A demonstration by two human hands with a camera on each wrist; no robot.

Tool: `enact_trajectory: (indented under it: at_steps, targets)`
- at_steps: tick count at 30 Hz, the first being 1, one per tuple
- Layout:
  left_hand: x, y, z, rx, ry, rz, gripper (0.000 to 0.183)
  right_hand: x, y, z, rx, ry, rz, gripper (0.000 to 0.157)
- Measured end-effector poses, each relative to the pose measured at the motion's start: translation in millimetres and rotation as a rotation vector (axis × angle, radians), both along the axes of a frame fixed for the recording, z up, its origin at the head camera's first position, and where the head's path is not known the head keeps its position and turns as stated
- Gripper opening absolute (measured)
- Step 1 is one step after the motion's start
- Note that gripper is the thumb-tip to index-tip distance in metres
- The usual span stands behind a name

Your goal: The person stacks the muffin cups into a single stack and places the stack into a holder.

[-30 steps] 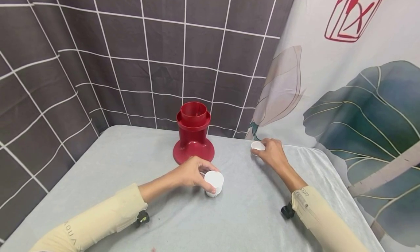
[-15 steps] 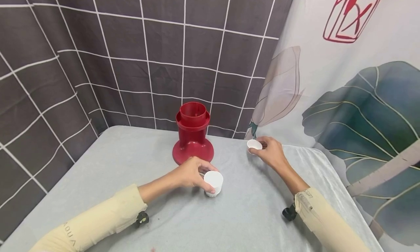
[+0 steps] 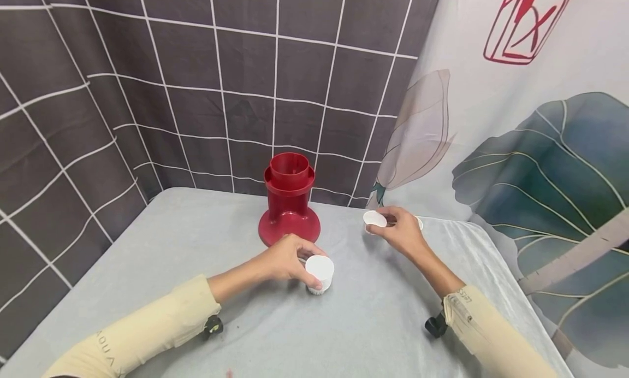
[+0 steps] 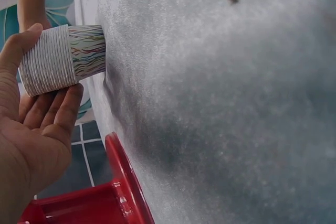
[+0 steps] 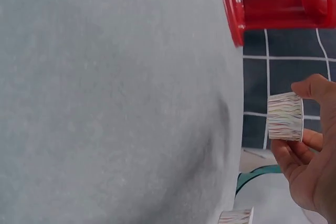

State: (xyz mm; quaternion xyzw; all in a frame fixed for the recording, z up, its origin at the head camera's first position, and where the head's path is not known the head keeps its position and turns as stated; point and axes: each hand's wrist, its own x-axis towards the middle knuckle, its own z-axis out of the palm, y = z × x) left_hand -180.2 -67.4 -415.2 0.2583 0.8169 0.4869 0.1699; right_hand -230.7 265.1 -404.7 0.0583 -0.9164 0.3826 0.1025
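My left hand (image 3: 287,260) grips a stack of nested white paper cups (image 3: 320,274) upright near the middle of the table. In the left wrist view the stack (image 4: 50,61) shows tightly packed rims, with a coloured wavy pattern on the lowest cup, whose base is down at the cloth. My right hand (image 3: 403,230) pinches a single paper cup (image 3: 375,219) by its sides near the far edge. The right wrist view shows that cup (image 5: 285,117) raised above the cloth, rim toward the palm. Partly hidden behind the right hand is another paper cup (image 3: 420,223).
A red plastic stand (image 3: 290,203) with a wide round base and an open-topped cylinder stands at the back, just beyond the left hand. Grey cloth covers the table (image 3: 363,323). Behind it hang a dark grid curtain (image 3: 245,61) and a flower-printed curtain (image 3: 540,165).
The right hand has moved a little left with its cup, and another cup now shows behind that hand. The left hand and its stack stay where they were.
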Motion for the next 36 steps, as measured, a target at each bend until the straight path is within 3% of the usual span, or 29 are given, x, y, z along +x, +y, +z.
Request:
enact_trajectory:
  at_steps: [36]
  targets:
    - [-1.8,0,0.5,-0.034,0.037,-0.016,0.050,41.1,-46,18.8,-0.125,-0.040,0.184,0.053]
